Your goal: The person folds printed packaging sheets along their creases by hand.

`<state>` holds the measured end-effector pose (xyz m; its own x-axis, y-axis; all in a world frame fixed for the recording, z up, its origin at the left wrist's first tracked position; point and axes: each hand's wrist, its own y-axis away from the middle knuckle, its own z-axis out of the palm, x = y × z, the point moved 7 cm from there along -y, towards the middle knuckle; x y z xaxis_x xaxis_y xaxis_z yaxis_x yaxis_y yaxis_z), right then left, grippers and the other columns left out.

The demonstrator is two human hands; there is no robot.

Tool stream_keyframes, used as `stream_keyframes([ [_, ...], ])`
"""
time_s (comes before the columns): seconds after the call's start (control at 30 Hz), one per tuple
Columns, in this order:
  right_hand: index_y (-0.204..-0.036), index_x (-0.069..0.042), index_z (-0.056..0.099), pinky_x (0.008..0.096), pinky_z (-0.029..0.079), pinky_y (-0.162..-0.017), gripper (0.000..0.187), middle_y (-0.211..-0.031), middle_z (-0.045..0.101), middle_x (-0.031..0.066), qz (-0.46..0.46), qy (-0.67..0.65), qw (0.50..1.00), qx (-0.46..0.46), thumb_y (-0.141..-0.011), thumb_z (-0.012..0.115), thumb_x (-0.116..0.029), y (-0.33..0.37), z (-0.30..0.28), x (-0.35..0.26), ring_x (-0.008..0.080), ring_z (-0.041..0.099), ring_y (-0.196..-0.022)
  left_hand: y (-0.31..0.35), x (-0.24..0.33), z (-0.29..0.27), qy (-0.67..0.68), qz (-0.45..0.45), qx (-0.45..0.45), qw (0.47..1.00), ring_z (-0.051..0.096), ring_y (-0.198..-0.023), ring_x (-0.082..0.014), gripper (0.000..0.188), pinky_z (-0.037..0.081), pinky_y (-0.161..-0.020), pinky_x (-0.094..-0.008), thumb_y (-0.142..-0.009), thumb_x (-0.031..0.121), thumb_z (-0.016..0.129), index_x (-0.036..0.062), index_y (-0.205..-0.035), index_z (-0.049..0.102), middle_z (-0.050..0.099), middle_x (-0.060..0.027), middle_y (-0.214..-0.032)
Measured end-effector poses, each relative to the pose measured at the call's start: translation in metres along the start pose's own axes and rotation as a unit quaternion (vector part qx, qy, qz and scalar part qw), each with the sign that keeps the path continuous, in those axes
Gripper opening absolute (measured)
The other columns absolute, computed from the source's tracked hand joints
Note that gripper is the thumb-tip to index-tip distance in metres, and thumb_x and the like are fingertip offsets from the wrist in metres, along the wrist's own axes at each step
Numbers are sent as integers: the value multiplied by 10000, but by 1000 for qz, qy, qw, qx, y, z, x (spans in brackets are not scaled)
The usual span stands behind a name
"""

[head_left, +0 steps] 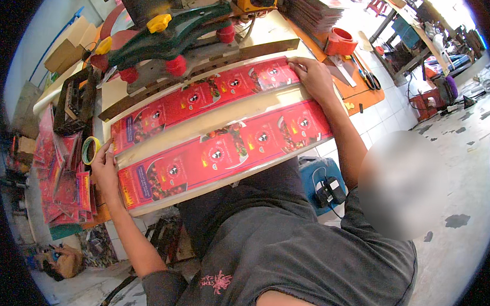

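Two long red printed plastic strips lie lengthwise across a pale work board in front of me. At the right end of the far strip (pixel 174 106), my right hand (pixel 313 79) is closed on its edge, thumb and fingers together. My left hand (pixel 105 168) is closed at that strip's left end, its fingertips at the corner. The near strip (pixel 201 158) lies flat along the board's front edge, with a bare band of board (pixel 197 124) between the two. Parts of the strip ends are hidden under my fingers.
Behind the strips stands a machine with a dark green frame (pixel 173 36), red rollers and yellow knobs. Stacked red packets (pixel 66 168), a tape roll (pixel 90 150) and a dark tray (pixel 74 101) are left. Scissors (pixel 369 76) and a red tape dispenser (pixel 340 42) lie right.
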<state>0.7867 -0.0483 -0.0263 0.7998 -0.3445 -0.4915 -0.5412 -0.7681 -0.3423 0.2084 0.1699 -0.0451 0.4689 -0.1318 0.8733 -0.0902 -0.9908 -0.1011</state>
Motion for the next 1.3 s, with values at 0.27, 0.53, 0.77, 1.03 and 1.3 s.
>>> stream_keyframes([
  [0.27, -1091, -215, 756, 459, 518, -836, 300, -1034, 728, 143, 17, 39, 999, 8, -928, 617, -423, 0, -1, 4, 345, 685, -967, -2, 2, 3, -12, 26, -17, 999, 324, -539, -8, 318, 246, -467, -199, -1017, 201, 584, 55, -1287, 664, 415, 85, -655],
  [0.53, -1139, -148, 739, 429, 524, -895, 334, -1073, 724, 173, 15, 10, 1000, -14, -944, 616, -389, -1, 5, -10, 335, 697, -1006, 11, 8, -13, -131, 0, -3, 991, 440, -581, -55, 319, 363, -523, -235, -992, 168, 554, 77, -1269, 684, 517, 57, -683],
  [0.77, -1135, -40, 714, 392, 505, -885, 364, -1072, 714, 212, -5, -27, 999, -31, -954, 620, -341, -2, -5, -3, 334, 692, -1024, 14, 33, -3, -105, 74, 33, 991, 667, -879, -161, 296, 498, -799, -301, -944, 122, 558, 7, -1176, 703, 744, -166, -997],
  [1.03, -1145, -20, 713, 374, 499, -919, 390, -1095, 723, 201, -2, -48, 998, -38, -953, 630, -349, -5, 8, 4, 321, 692, -1025, 6, 14, -4, -75, 34, 42, 996, 567, -614, -110, 280, 452, -591, -296, -933, 190, 626, 56, -1154, 733, 680, -79, -714],
  [1.3, -1140, -20, 712, 373, 499, -914, 400, -1094, 723, 188, -14, -36, 999, -33, -952, 632, -363, -8, 9, 11, 298, 691, -1037, -6, 1, -4, -103, 48, 44, 993, 716, -833, -245, 288, 517, -748, -353, -926, 233, 626, 85, -1147, 736, 737, -181, -941],
])
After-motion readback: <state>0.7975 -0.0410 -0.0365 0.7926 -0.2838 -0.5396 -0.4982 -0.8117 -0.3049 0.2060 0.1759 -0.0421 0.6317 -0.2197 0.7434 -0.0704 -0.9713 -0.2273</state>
